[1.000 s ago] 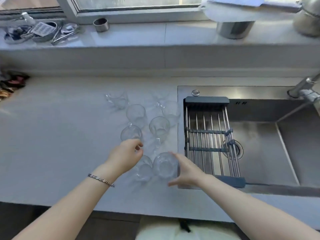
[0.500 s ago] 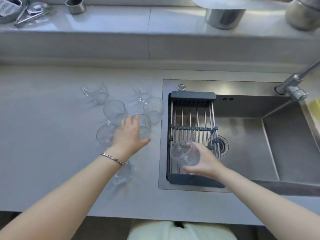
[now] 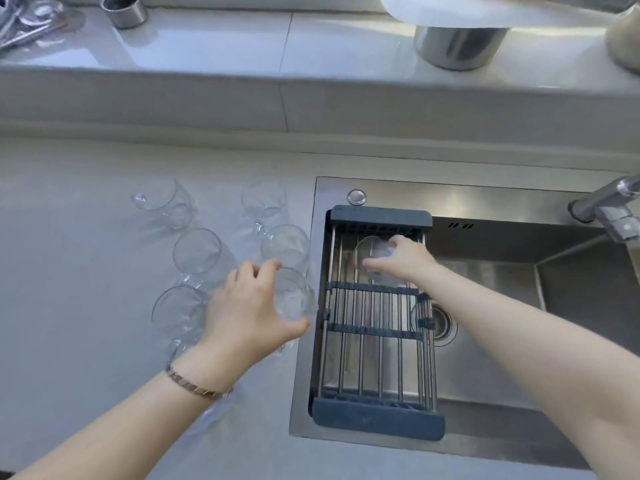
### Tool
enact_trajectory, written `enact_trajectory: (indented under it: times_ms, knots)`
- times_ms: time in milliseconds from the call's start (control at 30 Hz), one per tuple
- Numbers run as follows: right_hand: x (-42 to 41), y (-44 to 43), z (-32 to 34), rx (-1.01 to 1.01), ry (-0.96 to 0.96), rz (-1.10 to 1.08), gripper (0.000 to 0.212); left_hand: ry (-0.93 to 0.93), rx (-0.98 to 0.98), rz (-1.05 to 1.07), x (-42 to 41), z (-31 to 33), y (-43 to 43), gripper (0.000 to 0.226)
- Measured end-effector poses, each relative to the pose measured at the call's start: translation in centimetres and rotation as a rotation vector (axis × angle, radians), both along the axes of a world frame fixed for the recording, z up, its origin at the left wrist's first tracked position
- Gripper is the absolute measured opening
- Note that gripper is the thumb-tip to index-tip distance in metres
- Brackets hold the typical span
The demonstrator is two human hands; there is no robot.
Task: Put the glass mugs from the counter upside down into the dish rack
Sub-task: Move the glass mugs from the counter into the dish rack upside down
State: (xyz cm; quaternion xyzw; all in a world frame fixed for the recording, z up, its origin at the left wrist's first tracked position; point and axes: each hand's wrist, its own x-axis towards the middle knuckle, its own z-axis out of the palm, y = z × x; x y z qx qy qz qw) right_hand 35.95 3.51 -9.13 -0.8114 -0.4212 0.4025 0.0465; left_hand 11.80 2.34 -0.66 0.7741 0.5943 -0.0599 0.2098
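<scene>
Several clear glass mugs stand upright on the grey counter (image 3: 69, 306), left of the sink. My left hand (image 3: 249, 310) wraps around one glass mug (image 3: 294, 299) nearest the sink edge. A dish rack (image 3: 377, 417) of steel bars with dark end pieces spans the sink's left part. At the rack's far end my right hand (image 3: 401, 259) holds another glass mug (image 3: 369, 252), bottom up, against the bars. Other mugs stand at the back left (image 3: 162, 202), back middle (image 3: 265, 199) and centre (image 3: 197, 252).
The steel sink (image 3: 502, 375) with its drain lies right of the rack, and a faucet (image 3: 609, 206) reaches in from the right. On the window ledge behind stand a small steel cup (image 3: 124, 8), a steel pot (image 3: 457, 46) and utensils (image 3: 27, 22).
My right hand carried its mug from the rack's near end to the far end, turning it bottom up. My left hand closed around the mug next to the sink.
</scene>
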Motion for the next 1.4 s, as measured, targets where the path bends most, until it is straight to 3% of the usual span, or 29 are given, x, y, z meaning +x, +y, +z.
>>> enact_trajectory:
  times_ms: [200, 400, 500, 567, 667, 767, 833, 900, 1000, 1067, 1133, 1233, 1400]
  knots:
    - [-3.1, 5.7, -2.8, -0.102, -0.199, -0.019, 0.055, -0.06, 0.015, 0.02, 0.7, -0.1, 1.1, 0.08]
    - [-3.3, 5.9, -3.2, 0.058, 0.036, -0.251, 0.064, -0.088, -0.026, 0.007, 0.9, -0.3, 1.9, 0.08]
    - [-1.7, 2.4, -0.8, 0.195, 0.121, -0.162, 0.054, -0.159, -0.084, 0.049, 1.3, 0.1, 2.1, 0.079]
    - [-1.0, -1.3, 1.5, 0.34, 0.238, 0.048, 0.067, -0.298, -0.207, 0.165, 1.6, 0.3, 2.5, 0.075]
    - [-1.7, -6.6, 4.8, 0.496, 0.427, 0.375, 0.101, -0.588, -0.581, 0.369, 2.8, 0.0, 3.0, 0.07]
    - [-2.1, -9.4, 5.3, 0.709, 0.438, 0.385, 0.084, -0.786, -0.962, 0.36, 4.8, -0.5, 2.0, 0.06]
    - [-1.3, -10.1, 5.2, 0.784, 0.378, 0.319, 0.07, -0.814, -1.053, 0.33, 6.3, -0.9, 1.2, 0.047]
    - [0.3, -9.8, 5.5, 0.714, 0.252, 0.281, 0.063, -0.689, -0.934, 0.267, 7.3, -1.3, 1.0, 0.048]
    - [2.9, -7.9, 4.9, 0.459, 0.0, 0.163, 0.064, -0.455, -0.484, 0.096, 6.9, -1.9, 1.5, 0.048]
    - [3.8, -5.9, 4.0, 0.316, -0.099, 0.031, 0.067, -0.424, -0.297, 0.0, 5.9, -2.1, 1.8, 0.038]
    - [3.8, -3.6, 2.8, 0.209, -0.129, -0.087, 0.068, -0.43, -0.185, -0.056, 4.8, -2.4, 2.2, 0.028]
    - [3.1, -0.5, 0.6, 0.044, -0.224, -0.08, 0.073, -0.373, -0.005, -0.084, 3.8, -3.1, 2.9, 0.026]
    - [1.2, 1.6, -2.2, -0.156, -0.42, 0.044, 0.076, -0.045, 0.065, -0.1, 2.0, -3.9, 4.3, 0.054]
